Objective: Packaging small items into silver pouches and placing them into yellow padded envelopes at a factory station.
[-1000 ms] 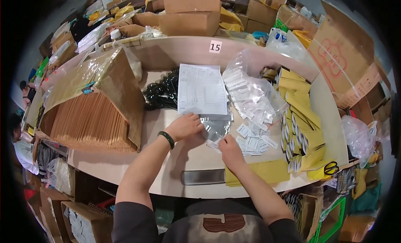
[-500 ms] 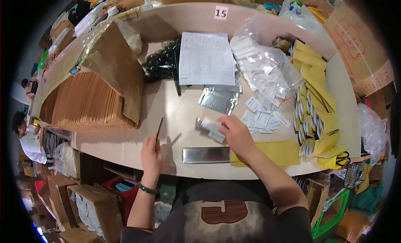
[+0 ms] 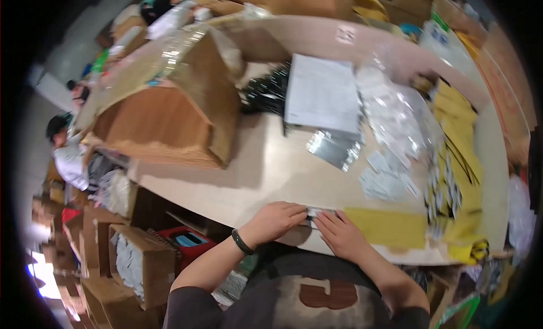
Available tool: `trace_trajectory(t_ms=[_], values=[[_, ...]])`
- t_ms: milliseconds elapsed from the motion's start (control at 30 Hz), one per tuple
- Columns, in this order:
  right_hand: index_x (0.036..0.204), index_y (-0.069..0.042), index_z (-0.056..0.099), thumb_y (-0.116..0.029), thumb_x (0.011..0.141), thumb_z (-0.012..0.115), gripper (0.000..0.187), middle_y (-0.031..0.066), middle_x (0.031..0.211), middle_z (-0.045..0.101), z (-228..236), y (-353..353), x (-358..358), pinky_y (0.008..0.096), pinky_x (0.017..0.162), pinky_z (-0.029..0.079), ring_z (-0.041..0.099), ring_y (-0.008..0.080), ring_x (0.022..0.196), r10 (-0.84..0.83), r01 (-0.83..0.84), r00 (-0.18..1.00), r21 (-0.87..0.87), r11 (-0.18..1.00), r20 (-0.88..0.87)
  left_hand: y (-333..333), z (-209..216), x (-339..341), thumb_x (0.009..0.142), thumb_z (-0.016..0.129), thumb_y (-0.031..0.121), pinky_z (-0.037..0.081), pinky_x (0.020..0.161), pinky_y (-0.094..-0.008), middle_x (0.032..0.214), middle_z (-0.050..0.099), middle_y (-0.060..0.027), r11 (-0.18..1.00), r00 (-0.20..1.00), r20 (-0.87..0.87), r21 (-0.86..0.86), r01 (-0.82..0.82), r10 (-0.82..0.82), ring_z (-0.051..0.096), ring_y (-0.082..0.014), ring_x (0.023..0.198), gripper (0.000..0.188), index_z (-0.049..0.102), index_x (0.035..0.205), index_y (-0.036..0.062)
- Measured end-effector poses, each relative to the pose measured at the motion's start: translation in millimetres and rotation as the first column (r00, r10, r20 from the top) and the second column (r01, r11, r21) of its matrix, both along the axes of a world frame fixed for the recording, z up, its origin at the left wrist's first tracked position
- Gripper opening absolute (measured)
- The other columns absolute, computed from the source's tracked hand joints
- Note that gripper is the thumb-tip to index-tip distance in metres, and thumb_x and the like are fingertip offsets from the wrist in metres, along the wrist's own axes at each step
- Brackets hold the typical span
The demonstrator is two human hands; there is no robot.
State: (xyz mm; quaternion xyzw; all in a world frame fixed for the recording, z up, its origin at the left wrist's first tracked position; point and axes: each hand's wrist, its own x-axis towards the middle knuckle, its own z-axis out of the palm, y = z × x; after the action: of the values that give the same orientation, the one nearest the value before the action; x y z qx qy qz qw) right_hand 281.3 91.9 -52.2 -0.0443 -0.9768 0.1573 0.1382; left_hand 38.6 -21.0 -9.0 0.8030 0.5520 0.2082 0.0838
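Note:
My left hand [image 3: 276, 220] and my right hand [image 3: 341, 234] meet at the table's near edge. Between their fingertips is a small silver-and-white packet [image 3: 313, 214], with a dark strip showing across it. Fingers of both hands are bent down onto the packet, my left from one end and my right from the other. Partly under my hands lies a flat silver strip-shaped pouch [image 3: 298, 234]. Against my right hand's outer side rests a flat yellow envelope [image 3: 387, 227]. Motion blur hides the finer details.
A large carton [image 3: 218, 94] full of brown envelopes stands at the left. Farther back lie black items [image 3: 266, 91], a paper sheet [image 3: 323, 91] and silver pouches [image 3: 334, 148]. White cards [image 3: 387, 179], a clear bag [image 3: 399, 111] and stacked yellow envelopes [image 3: 458, 142] sit at the right.
Both hands have come together at the near edge. The packet from my right hand is now between them; the thin dark stick in my left hand no longer shows separately. The view has shifted.

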Motion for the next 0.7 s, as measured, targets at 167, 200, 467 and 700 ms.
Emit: trace_trajectory(t_ms=[167,200,467,700], values=[[0.131,-0.001,0.057,-0.018,0.087,0.068,0.049,0.0163,0.137,0.056,-1.1,-5.0,8.7,0.0487,0.108,0.039,0.052,0.0317,0.130,-0.063,0.063,0.998,-0.011,0.998,-0.017,12.7,92.2,-134.3,0.083,0.068,0.016,0.053,0.068,-0.0439,0.080,0.067,-0.0127,0.406,0.463,-0.049,0.568,-0.716,0.885,0.066,-0.0328,0.077,0.015,0.071,0.096,0.0086],[0.131,0.000,0.057,-0.018,0.086,0.069,0.050,0.0168,0.139,0.055,-0.1,-6.8,8.0,0.0482,0.108,0.040,0.052,0.0324,0.130,-0.053,0.053,0.998,-0.012,0.999,-0.033,8.0,96.5,-166.1,0.082,0.068,0.015,0.054,0.068,-0.0436,0.079,0.068,-0.0139,0.440,0.421,-0.137,0.387,-0.811,0.897,0.067,-0.0338,0.077,0.014,0.072,0.093,0.0081],[0.123,-0.014,0.065,-0.023,0.081,0.075,0.044,0.0225,0.147,0.045,22.8,5.5,22.8,0.0581,0.110,0.034,0.043,0.0432,0.135,-0.123,0.133,0.989,-0.136,0.982,0.083,-4.0,116.1,-241.1,0.080,0.063,0.012,0.054,0.071,-0.0451,0.079,0.069,-0.0207,0.478,0.442,-0.232,0.126,-0.869,0.866,0.066,-0.0431,0.082,0.015,0.072,0.089,0.0046],[0.124,-0.019,0.067,-0.015,0.083,0.073,0.042,0.0271,0.148,0.042,22.7,22.2,37.4,0.0537,0.112,0.034,0.040,0.0471,0.137,-0.132,0.139,0.990,-0.278,0.950,0.044,-54.7,78.0,-208.7,0.105,0.049,0.017,0.043,0.068,-0.0266,0.085,0.061,-0.0042,0.310,0.322,0.518,0.112,-0.944,0.793,0.051,-0.0126,0.074,0.024,0.062,0.101,-0.0029]])
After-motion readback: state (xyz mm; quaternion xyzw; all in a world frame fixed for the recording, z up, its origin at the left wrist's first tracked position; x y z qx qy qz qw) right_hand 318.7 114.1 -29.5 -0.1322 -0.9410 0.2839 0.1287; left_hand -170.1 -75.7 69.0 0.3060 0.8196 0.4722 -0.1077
